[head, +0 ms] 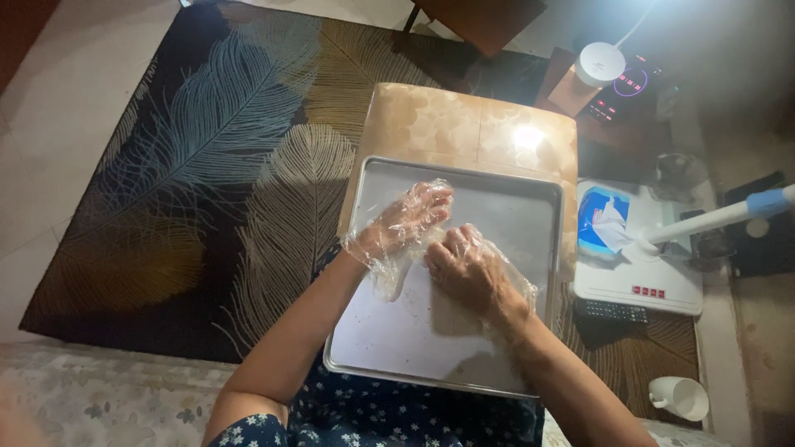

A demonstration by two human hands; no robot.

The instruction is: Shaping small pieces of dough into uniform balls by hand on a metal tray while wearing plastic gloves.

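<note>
Rug [207, 165]: dark, with large feather patterns, covering the floor from 9 to 12 o'clock of the tray.
Tabletop [464, 124]: small, glossy, tan marbled; it carries the tray and shows bare at 12 o'clock.
Baking tray [505, 186]: shallow metal sheet pan, dusted pale, dead centre under both hands.
White device [638, 285]: flat, at 3 o'clock of the tray, with a lamp stem [712, 219] rising from it and a blue wipes pack [600, 219] on top.
Left hand [406, 219]: in a loose clear plastic glove, fingers stretched flat toward 1 o'clock, grip open, pressing down on the tray.
Right hand [468, 269]: gloved too, knuckles up, fingers curled under; whether the grip encloses anything I cannot tell, since what lies beneath is hidden.
White mug [683, 397]: at 5 o'clock, on the rug.
Remote control [609, 312]: dark, just below the white device.
Doing it well: judging by the pose, even pressure through flat palms, and keeping the slack glove film from bunching underneath, seem to matter most.
</note>
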